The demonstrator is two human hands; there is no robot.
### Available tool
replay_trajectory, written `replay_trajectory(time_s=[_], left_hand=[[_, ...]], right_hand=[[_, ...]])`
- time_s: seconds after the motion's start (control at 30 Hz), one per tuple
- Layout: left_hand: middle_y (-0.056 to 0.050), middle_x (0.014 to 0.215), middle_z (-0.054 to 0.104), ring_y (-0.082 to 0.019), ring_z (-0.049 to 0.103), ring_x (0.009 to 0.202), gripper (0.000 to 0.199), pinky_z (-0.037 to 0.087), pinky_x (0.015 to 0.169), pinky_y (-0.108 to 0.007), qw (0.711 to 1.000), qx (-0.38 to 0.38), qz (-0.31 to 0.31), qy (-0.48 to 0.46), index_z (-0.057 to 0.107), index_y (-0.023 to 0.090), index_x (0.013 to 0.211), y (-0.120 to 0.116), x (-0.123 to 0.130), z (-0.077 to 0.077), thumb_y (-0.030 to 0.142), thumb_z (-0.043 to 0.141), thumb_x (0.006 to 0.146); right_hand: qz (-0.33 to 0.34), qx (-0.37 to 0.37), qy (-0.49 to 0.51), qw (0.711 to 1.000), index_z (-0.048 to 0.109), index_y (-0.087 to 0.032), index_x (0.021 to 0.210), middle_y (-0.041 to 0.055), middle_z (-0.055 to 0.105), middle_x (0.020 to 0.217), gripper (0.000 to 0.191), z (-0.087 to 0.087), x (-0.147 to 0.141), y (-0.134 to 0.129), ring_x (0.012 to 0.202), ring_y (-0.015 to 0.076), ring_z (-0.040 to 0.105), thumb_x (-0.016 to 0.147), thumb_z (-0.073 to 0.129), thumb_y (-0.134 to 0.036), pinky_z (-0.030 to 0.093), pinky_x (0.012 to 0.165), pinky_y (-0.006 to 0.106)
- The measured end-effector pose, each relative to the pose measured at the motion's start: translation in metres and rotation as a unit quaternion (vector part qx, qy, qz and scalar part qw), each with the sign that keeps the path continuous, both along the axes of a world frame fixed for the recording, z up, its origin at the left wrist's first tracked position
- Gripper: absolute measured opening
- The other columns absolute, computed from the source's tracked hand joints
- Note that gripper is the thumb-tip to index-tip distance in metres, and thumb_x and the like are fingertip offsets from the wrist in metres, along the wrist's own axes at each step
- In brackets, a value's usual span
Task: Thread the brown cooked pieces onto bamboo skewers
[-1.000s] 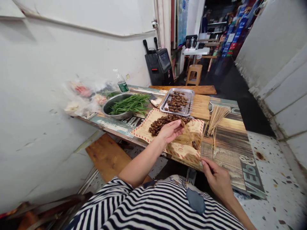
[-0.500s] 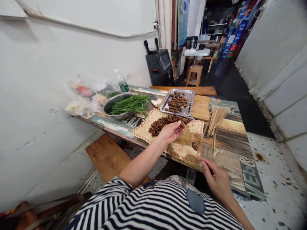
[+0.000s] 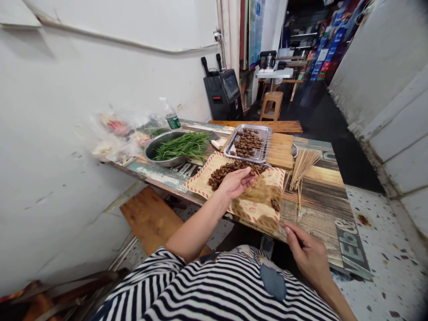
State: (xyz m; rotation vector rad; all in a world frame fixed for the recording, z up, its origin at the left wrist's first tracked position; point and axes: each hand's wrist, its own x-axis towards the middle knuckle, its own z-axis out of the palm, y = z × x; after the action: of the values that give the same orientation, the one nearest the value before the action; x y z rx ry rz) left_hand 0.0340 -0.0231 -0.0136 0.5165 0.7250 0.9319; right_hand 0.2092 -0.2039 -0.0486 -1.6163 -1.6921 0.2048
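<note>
My right hand (image 3: 306, 252) is closed on the lower end of a thin bamboo skewer, below the table's front edge. One glossy brown pupa (image 3: 275, 205) is threaded partway along it. The skewer slants up and left to my left hand (image 3: 239, 182), whose thumb and fingers pinch what looks like another brown pupa at the tip. Under my left hand lies a patterned paper sheet (image 3: 197, 183) with a red-striped border. A heap of brown pupae (image 3: 220, 173) rests on it, partly hidden by that hand.
Behind the paper, a metal tray (image 3: 228, 149) of loaded skewers overlaps a wooden board (image 3: 282, 149). A bundle of bare skewers (image 3: 302, 167) lies to the right. Leftward are a metal bowl (image 3: 167, 161) of green vegetables (image 3: 182, 145), a plastic bottle (image 3: 172, 117) and plastic bags (image 3: 117, 133).
My right hand has shifted slightly right and down, and the skewer with its threaded pupa has moved a little the same way. My left hand stays almost in place.
</note>
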Motion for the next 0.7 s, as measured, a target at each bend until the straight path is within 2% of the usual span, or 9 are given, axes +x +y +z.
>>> replay_trajectory(time_s=[0.13, 0.23, 0.33, 0.43, 0.7], left_hand=[[-0.006, 0.073, 0.065, -0.015, 0.062, 0.075, 0.008, 0.05, 0.075, -0.033, 0.998, -0.043, -0.013, -0.034, 0.059, 0.011, 0.074, 0.003, -0.005, -0.002, 0.019, 0.061, 0.075], [-0.005, 0.072, 0.064, -0.015, 0.061, 0.075, 0.01, 0.047, 0.079, -0.039, 0.997, -0.074, -0.021, -0.029, 0.059, 0.011, 0.076, 0.004, -0.007, -0.002, 0.02, 0.064, 0.073], [-0.005, 0.071, 0.063, -0.014, 0.059, 0.073, 0.012, 0.047, 0.077, -0.036, 0.995, -0.097, -0.026, -0.022, 0.06, 0.012, 0.077, 0.005, -0.008, -0.002, 0.021, 0.065, 0.071], [-0.005, 0.073, 0.063, -0.014, 0.059, 0.073, 0.014, 0.047, 0.073, -0.034, 0.995, -0.089, -0.031, -0.013, 0.06, 0.014, 0.078, 0.004, -0.009, -0.001, 0.022, 0.067, 0.069], [-0.001, 0.067, 0.059, -0.01, 0.057, 0.062, 0.019, 0.041, 0.057, -0.021, 0.998, -0.023, 0.037, 0.053, 0.061, 0.014, 0.079, 0.0, -0.004, 0.003, 0.017, 0.072, 0.063]], right_hand=[[0.007, 0.023, -0.015, 1.0, 0.067, -0.018, 0.093, 0.005, 0.071, 0.084, 0.025, -0.001, 0.004, -0.004, 0.072, 0.0164, 0.068, 0.084, 0.047, -0.031, 0.054, 0.064, 0.024], [0.023, 0.037, -0.037, 0.998, 0.066, -0.016, 0.093, 0.0056, 0.071, 0.085, 0.023, -0.002, 0.006, -0.005, 0.073, 0.0158, 0.068, 0.084, 0.049, -0.028, 0.054, 0.064, 0.023], [0.033, 0.048, -0.05, 0.997, 0.066, -0.016, 0.093, 0.0052, 0.071, 0.086, 0.022, -0.004, 0.007, -0.005, 0.074, 0.0158, 0.068, 0.084, 0.049, -0.026, 0.054, 0.065, 0.023], [0.035, 0.048, -0.054, 0.997, 0.066, -0.017, 0.093, 0.0049, 0.071, 0.086, 0.021, -0.007, 0.009, -0.007, 0.074, 0.0161, 0.068, 0.084, 0.049, -0.026, 0.054, 0.064, 0.024], [0.03, 0.05, -0.061, 0.996, 0.066, -0.018, 0.093, 0.0043, 0.071, 0.084, 0.022, -0.007, 0.013, -0.008, 0.071, 0.0165, 0.068, 0.084, 0.048, -0.028, 0.055, 0.064, 0.024]])
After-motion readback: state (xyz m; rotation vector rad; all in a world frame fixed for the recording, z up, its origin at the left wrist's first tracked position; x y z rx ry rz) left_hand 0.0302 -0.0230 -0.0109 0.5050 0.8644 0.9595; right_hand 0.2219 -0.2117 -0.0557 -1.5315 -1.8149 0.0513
